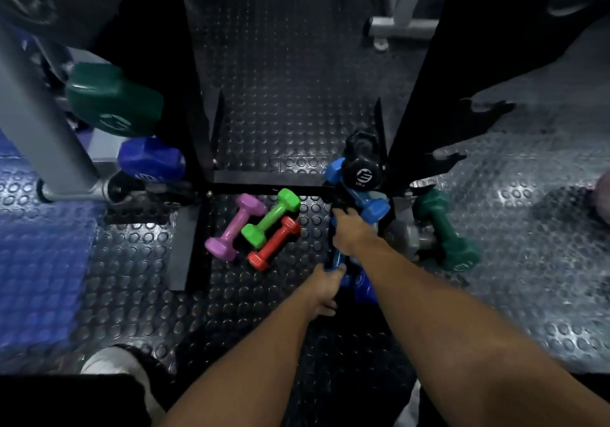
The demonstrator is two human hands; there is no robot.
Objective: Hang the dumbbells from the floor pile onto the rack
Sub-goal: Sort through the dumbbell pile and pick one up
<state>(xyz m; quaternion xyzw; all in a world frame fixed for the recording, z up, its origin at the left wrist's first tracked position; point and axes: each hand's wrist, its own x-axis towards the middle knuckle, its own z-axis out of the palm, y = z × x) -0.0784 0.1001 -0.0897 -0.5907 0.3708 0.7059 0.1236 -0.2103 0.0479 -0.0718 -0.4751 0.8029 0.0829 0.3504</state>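
A pile of dumbbells lies on the studded floor at the foot of the black rack [264, 182]. A purple dumbbell [235, 227], a green dumbbell [270, 217] and a red dumbbell [274, 243] lie side by side. To their right a black dumbbell [361, 166] rests on a blue dumbbell [369, 204]. A dark green dumbbell [444, 230] and a grey dumbbell [407, 237] lie further right. My right hand [350, 232] grips a dark handle in the pile. My left hand [325, 286] is closed on another blue dumbbell [340, 261] nearer to me.
A grey machine frame [49, 129] stands at the left, with a large dark green dumbbell [114, 100] and a large blue dumbbell [152, 159] beside it. Another grey frame [402, 25] is at the back right. My shoe [112, 360] is at the bottom left.
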